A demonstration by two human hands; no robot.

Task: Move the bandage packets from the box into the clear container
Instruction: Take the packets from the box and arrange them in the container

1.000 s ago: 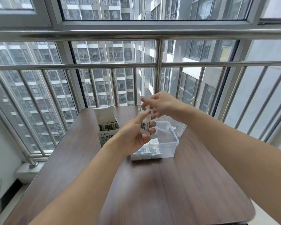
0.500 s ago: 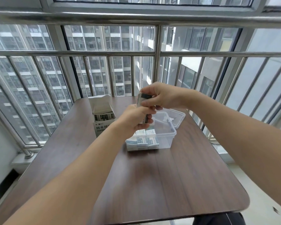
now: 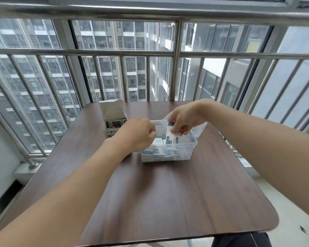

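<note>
Reaching over the dark wooden worktop (image 3: 168,202), both hands meet at the clear container (image 3: 191,148), which stands near the middle of the far half of the surface; the right hand (image 3: 184,120) is above the container's far right part, fingers curled down, pinching a white bandage packet (image 3: 170,135) with a dark top end, held roughly upright with its lower end down inside the walls; the left hand (image 3: 137,134) is at the container's left rim, its back toward the camera and its fingers curled under, so that whether it holds anything cannot be told; more bandage packets (image 3: 159,151) lie flat in a loose pile on the container's floor, mostly toward the near side; the box (image 3: 112,116), white cardboard with printed sides and its top flap standing open, sits on the worktop just left of and beyond the container, partly hidden by the left hand; a clear lid (image 3: 200,128) lies just behind the container on the right, close against it; a metal railing (image 3: 175,68) with upright bars runs along the far edge of the worktop, with tall buildings (image 3: 128,77) behind it.
</note>
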